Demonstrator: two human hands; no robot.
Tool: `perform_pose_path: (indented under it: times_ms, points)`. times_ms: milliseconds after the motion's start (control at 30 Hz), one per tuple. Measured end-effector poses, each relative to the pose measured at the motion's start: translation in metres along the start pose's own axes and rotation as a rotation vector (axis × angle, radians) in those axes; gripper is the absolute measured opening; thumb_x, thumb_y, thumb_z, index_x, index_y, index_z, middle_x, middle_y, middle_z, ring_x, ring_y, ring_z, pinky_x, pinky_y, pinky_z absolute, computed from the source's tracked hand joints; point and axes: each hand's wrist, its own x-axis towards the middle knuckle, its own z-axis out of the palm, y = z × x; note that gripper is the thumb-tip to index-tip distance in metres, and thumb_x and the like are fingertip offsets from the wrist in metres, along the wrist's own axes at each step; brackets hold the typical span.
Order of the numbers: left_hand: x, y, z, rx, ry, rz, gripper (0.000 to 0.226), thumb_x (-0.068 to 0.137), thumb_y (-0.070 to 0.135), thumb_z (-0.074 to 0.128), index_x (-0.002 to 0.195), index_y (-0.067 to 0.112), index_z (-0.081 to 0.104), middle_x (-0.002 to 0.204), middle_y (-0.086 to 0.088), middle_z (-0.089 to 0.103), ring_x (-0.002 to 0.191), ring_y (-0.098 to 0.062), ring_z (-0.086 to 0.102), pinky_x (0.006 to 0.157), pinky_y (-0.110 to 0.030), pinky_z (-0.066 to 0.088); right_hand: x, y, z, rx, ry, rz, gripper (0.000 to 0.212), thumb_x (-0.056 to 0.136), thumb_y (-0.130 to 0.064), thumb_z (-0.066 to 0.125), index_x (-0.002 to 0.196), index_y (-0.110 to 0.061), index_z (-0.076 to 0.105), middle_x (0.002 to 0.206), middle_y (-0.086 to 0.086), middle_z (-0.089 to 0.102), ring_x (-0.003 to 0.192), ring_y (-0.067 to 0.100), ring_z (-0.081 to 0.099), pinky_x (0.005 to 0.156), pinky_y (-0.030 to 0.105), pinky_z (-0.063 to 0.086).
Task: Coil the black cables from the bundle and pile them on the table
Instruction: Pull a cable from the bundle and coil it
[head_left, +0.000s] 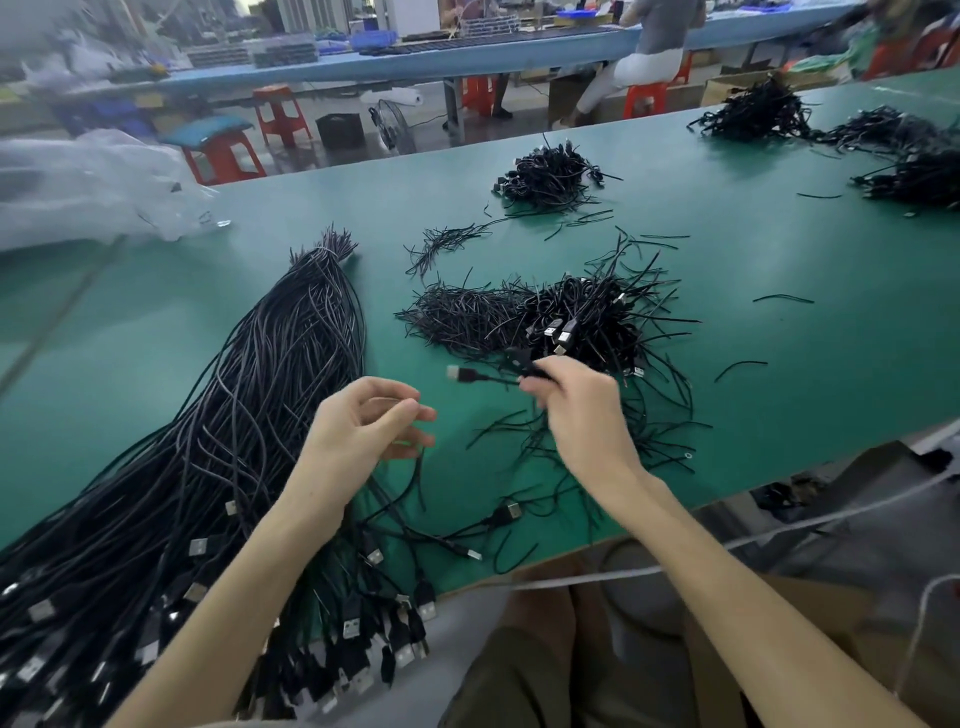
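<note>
Right hand at 1 o'clock of centre, fingers curled tight round a coiled cable. Its plug pokes out toward 9 o'clock. The coil is smeared by blur, so its turns can't be counted.

Left hand hovers just beside it at 9 o'clock, palm turned inward, thumb and fingertips drawn together. A thin strand hangs below the fingers; pinched or not, cannot tell. Both forearms reach in from 6 o'clock, above the bench.

Bundle of long black cables lies from 11 o'clock down to 7 o'clock. Its plug ends overhang the near edge and run out of frame at the lower left.

Pile of coiled cables sits just past the right hand at 12 o'clock, with a heap of short ties touching its left side. A smaller pile lies further out.

Bare green surface opens at 3 o'clock of the pile. The near edge runs diagonally from 7 to 3 o'clock.
</note>
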Motion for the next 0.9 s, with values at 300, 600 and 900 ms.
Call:
perform_pose_path:
  times_ms: [300,600,900]
  points:
    - [0.044,-0.022,0.059,0.928,-0.161,0.188,0.021,0.098,0.029,0.068,0.115,0.017,0.063,0.113,0.002,0.056,0.101,-0.018,0.054,0.091,-0.037,0.05,-0.004,0.041,0.019,0.388,0.164,0.307,0.023,0.104,-0.023,0.058,0.083,-0.02,0.068,0.063,-0.007,0.057,0.048,0.005,0.039,0.051,0.023,0.033]
    - [0.063,-0.026,0.064,0.946,-0.128,0.074,0.02,0.101,0.027,0.064,0.092,0.011,0.057,0.098,-0.002,0.058,0.088,-0.021,0.057,0.075,-0.037,0.046,-0.003,0.046,0.019,0.494,0.124,0.33,0.02,0.104,-0.022,0.059,0.09,-0.017,0.072,0.064,-0.005,0.057,0.056,0.014,0.042,0.052,0.033,0.034]
    - [0.038,-0.01,0.047,-0.027,-0.263,-0.235,0.028,0.1,0.018,0.066,0.118,-0.004,0.062,0.07,0.0,0.057,0.06,-0.012,0.049,0.054,-0.022,0.042,-0.004,0.044,0.018,0.55,0.161,0.34,0.032,0.105,-0.023,0.058,0.073,-0.027,0.061,0.068,0.005,0.059,0.053,0.014,0.038,0.05,0.033,0.033]
